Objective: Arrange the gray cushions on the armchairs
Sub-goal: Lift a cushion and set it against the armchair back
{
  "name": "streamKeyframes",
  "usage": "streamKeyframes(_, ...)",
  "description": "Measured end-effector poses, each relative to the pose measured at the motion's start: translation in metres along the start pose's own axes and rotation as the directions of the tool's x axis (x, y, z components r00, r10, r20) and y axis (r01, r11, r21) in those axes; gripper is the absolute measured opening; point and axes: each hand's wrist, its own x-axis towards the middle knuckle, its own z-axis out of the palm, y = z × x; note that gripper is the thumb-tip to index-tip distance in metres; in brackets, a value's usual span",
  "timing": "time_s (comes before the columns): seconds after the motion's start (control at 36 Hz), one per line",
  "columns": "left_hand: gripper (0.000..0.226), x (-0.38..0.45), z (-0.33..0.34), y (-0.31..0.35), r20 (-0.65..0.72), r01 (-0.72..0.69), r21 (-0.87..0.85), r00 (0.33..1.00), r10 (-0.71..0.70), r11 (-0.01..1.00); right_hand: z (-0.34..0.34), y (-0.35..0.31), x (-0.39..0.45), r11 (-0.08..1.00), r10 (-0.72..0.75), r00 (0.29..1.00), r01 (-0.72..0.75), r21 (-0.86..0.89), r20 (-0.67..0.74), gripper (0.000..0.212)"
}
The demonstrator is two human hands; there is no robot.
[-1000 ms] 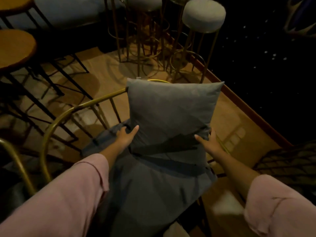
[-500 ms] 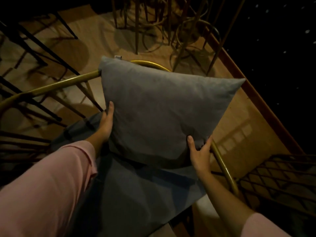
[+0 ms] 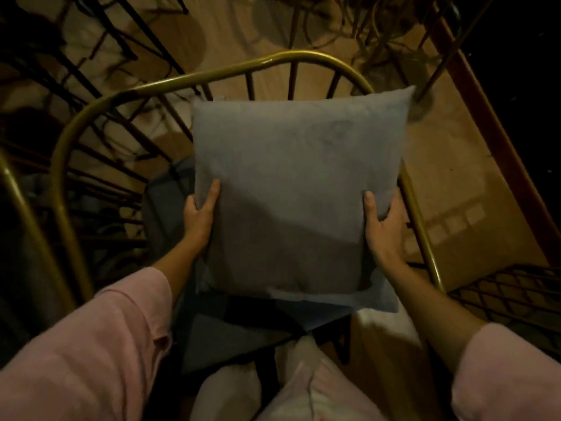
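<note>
The room is dim, with a wooden floor (image 3: 449, 165) and dark wire furniture on every side. Working left to right: the armchair's (image 3: 170, 82) brass rail curves from the left, over the back and down the right side, with thin spindles beneath it. Your left hand (image 3: 198, 215) clamps the cushion's (image 3: 297, 177) left edge, thumb on the front face. The cushion is held over the seat pad (image 3: 230, 332), its top edge near the back rail; whether its bottom edge touches the pad cannot be told. Your right hand (image 3: 384, 226) clamps the right edge the same way. To seat it well, keep both grips level, lower the bottom edge onto the pad, then lean the top against the spindles, centred between the rail's sides. Release only once it stands unaided.
</note>
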Motion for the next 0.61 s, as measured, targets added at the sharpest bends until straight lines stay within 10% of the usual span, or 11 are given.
streamKeyframes(0.42, 0.072, -0.073, -0.078, -0.133, -0.185, 0.292, -0.136, 0.931, -0.313, 0.947, 0.057, 0.031, -0.035, 0.992, 0.073, 0.890, -0.018, -0.125, 0.451, 0.064)
streamKeyframes(0.61, 0.076, -0.073, -0.074, -0.148, -0.125, 0.354, -0.054, 0.925, -0.358, 0.934, 0.075, 0.065, -0.033, 0.969, 0.241, 0.753, -0.148, -0.198, 0.612, 0.107)
